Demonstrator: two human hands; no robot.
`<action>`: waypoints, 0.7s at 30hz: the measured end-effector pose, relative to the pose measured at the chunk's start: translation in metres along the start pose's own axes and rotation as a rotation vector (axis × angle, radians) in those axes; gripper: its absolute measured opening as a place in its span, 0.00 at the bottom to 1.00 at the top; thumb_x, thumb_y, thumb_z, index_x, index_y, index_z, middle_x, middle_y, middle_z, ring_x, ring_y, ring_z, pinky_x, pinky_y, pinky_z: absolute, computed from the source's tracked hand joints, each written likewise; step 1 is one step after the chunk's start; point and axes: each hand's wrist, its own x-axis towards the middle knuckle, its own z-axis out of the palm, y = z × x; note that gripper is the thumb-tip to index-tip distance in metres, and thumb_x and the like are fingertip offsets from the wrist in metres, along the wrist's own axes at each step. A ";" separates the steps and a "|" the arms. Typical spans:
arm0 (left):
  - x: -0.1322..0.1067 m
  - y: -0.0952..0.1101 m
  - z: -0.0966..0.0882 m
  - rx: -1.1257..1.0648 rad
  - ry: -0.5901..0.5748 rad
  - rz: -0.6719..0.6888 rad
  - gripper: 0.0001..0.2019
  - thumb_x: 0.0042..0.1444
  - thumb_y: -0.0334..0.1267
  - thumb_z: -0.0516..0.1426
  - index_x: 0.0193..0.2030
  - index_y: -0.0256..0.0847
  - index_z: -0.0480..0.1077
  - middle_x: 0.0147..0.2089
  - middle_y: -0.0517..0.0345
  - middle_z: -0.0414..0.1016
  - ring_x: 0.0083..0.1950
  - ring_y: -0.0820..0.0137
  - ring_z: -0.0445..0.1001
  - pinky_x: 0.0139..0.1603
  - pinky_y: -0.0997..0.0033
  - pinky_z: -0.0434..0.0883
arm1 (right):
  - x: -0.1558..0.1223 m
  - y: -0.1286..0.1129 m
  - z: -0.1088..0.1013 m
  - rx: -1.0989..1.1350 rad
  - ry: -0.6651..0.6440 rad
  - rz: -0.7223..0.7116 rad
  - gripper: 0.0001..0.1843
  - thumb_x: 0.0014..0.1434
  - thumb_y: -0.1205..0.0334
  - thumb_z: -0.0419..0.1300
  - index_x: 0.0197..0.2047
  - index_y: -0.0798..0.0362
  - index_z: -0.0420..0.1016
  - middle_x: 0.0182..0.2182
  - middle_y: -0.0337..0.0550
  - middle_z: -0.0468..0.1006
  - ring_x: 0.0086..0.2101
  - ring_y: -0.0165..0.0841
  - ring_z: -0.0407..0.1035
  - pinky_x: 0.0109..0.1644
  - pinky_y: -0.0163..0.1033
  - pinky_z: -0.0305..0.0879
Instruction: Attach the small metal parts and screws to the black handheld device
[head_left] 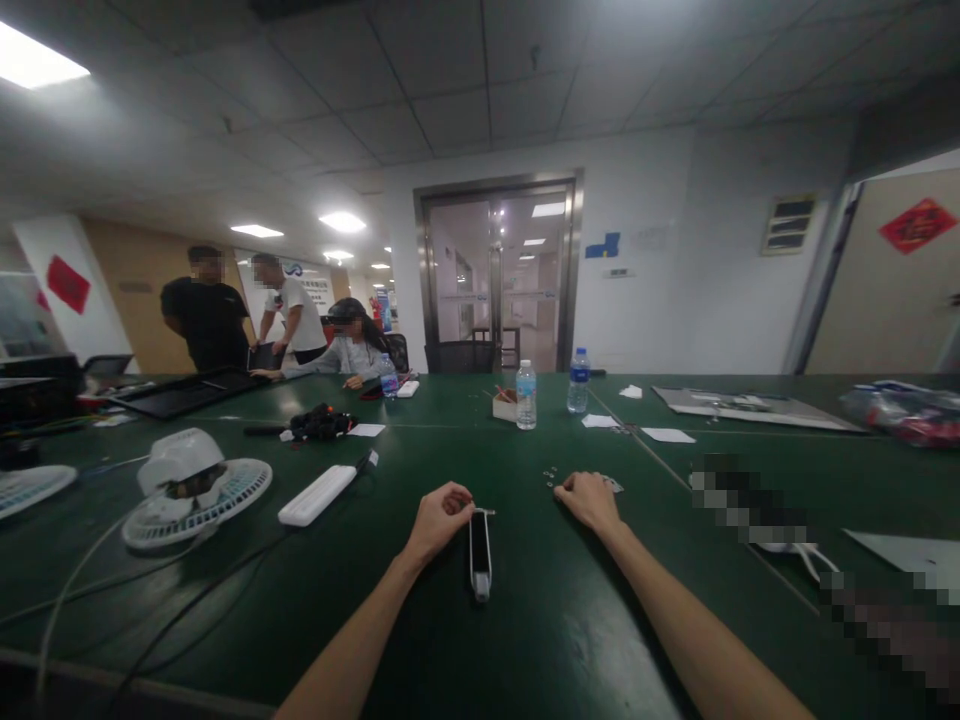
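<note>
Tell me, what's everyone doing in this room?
A person at a green table has both bare hands on it. The left hand is right by the top of a slim black-and-white device, which lies on the table. The right hand rests near some tiny metal bits. Farther along the table, a seated person wears a headset, and two standing people are nearby.
</note>
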 end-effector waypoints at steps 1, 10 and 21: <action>0.000 0.001 0.000 0.000 0.005 -0.002 0.10 0.49 0.42 0.58 0.35 0.37 0.71 0.32 0.58 0.74 0.29 0.73 0.69 0.30 0.73 0.68 | -0.001 0.000 -0.001 0.006 -0.006 -0.005 0.16 0.53 0.55 0.54 0.30 0.55 0.80 0.32 0.53 0.78 0.38 0.41 0.68 0.42 0.43 0.56; -0.002 0.010 -0.002 0.029 -0.033 0.001 0.10 0.50 0.42 0.58 0.36 0.37 0.71 0.32 0.59 0.74 0.29 0.73 0.70 0.30 0.73 0.68 | -0.002 0.000 0.004 -0.022 0.123 -0.041 0.13 0.54 0.60 0.53 0.30 0.58 0.76 0.32 0.52 0.77 0.37 0.40 0.65 0.41 0.40 0.55; -0.002 0.006 0.003 0.234 -0.068 0.121 0.08 0.52 0.39 0.56 0.36 0.39 0.72 0.32 0.59 0.74 0.29 0.74 0.69 0.31 0.74 0.67 | -0.007 -0.027 0.009 0.431 0.361 -0.295 0.06 0.55 0.66 0.52 0.37 0.54 0.68 0.31 0.44 0.73 0.36 0.36 0.65 0.41 0.39 0.61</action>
